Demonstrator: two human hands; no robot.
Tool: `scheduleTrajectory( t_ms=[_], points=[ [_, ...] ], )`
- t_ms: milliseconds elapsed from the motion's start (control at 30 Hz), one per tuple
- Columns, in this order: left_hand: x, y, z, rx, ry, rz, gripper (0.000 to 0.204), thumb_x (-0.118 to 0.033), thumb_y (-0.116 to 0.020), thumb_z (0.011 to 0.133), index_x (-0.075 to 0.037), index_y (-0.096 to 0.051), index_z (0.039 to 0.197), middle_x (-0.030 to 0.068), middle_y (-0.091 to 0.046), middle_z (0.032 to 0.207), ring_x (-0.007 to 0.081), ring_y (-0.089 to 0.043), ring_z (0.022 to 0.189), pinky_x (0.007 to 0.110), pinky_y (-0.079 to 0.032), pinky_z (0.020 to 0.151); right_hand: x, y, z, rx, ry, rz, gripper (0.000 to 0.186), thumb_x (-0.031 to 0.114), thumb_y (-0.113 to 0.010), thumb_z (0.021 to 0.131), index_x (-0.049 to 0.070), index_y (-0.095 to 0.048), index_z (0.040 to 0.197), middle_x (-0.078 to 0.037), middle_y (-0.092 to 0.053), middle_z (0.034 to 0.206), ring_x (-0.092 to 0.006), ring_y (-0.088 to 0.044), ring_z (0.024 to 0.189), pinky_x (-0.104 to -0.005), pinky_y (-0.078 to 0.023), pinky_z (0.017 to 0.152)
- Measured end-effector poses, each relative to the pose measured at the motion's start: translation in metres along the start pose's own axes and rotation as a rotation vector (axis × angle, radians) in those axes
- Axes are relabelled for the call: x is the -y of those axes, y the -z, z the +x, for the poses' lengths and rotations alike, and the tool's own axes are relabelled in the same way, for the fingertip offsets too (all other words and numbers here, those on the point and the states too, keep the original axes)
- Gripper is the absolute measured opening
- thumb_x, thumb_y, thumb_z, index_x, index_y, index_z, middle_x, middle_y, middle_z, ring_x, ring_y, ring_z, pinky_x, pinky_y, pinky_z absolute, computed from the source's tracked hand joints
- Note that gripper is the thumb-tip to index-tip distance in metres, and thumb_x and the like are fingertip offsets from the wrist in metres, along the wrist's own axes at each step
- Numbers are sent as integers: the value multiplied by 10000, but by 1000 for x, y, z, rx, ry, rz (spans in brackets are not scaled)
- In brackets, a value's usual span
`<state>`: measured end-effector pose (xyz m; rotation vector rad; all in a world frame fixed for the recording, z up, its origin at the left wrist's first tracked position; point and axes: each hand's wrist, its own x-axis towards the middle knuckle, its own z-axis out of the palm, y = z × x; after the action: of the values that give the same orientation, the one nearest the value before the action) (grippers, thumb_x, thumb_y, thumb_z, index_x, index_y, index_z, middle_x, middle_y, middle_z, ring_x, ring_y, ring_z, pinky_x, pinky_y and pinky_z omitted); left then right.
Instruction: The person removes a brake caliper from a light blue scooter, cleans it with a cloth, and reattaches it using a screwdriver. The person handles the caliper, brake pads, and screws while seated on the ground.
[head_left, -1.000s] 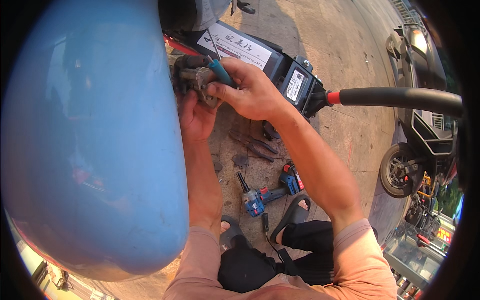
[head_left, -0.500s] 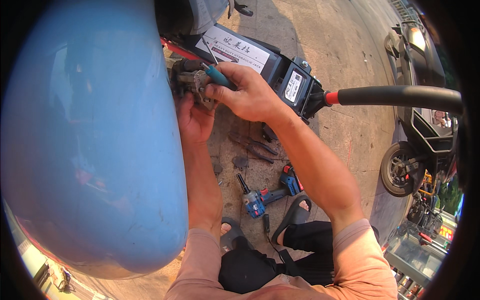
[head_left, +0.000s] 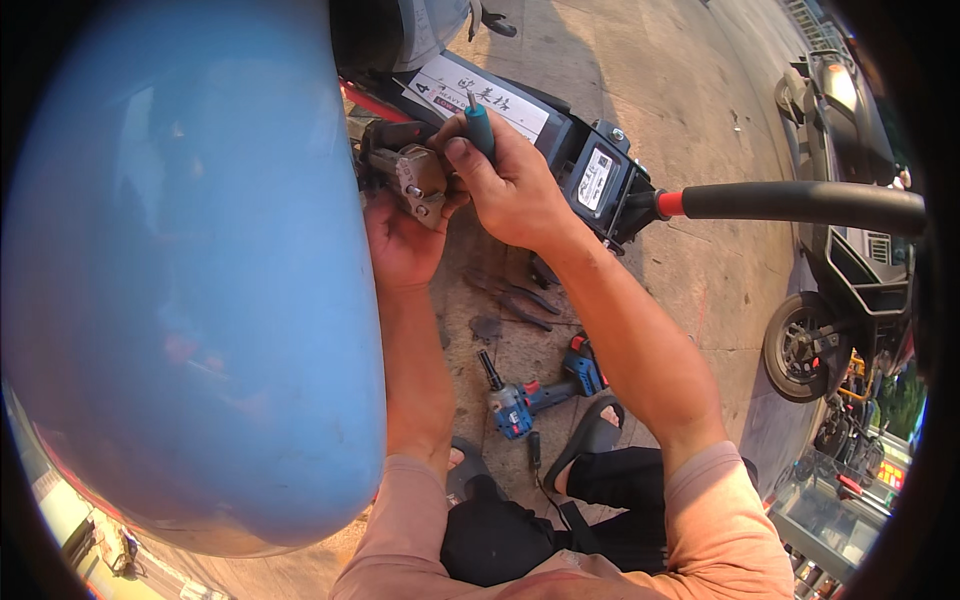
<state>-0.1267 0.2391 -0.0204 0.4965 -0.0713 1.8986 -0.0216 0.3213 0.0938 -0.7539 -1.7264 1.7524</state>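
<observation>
A dirty grey metal brake caliper [head_left: 423, 178] sits beside the large blue body panel, with two round pin ends showing on its face. My left hand [head_left: 408, 245] is closed around it from below, its fingers partly hidden behind the metal. In my right hand [head_left: 512, 190] is a screwdriver with a teal handle [head_left: 479, 130], gripped between thumb and fingers, its short metal tip pointing away from me. Some fingers of that hand reach the caliper's right edge.
The glossy blue panel [head_left: 200, 270] fills the left side. Beyond my hands lies a hydraulic floor jack [head_left: 590, 175] with a black padded handle [head_left: 800, 203]. Pliers [head_left: 512, 297] and a blue cordless impact wrench [head_left: 512, 410] lie on the paving near my feet. A parked scooter [head_left: 845, 270] stands right.
My right hand has moved the screwdriver rightward, off the caliper, and its handle now stands more upright. The caliper has turned, showing more of its face, while my left hand stays on it.
</observation>
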Motion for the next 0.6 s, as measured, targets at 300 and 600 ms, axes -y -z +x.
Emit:
scheduleTrajectory(
  t_ms=[300,600],
  points=[
    [-2,-7,-2,-135,14,140,551,-385,-469,976,-125,-478,1462,84,-522,1480,265,-508,1347,474,-461,1046,1,-3,2,35,58,-127,107,88,-551,983,-5,-591,1021,-110,-704,805,-189,-685,682,-330,-561,584],
    [-7,2,-4,-113,16,151,553,-395,-487,983,-111,-481,1457,78,-560,1441,250,-545,1301,435,-502,976,-4,-3,0,42,57,-141,151,128,-606,966,-4,-599,1041,-129,-701,816,-205,-694,679,-342,-561,602]
  ],
)
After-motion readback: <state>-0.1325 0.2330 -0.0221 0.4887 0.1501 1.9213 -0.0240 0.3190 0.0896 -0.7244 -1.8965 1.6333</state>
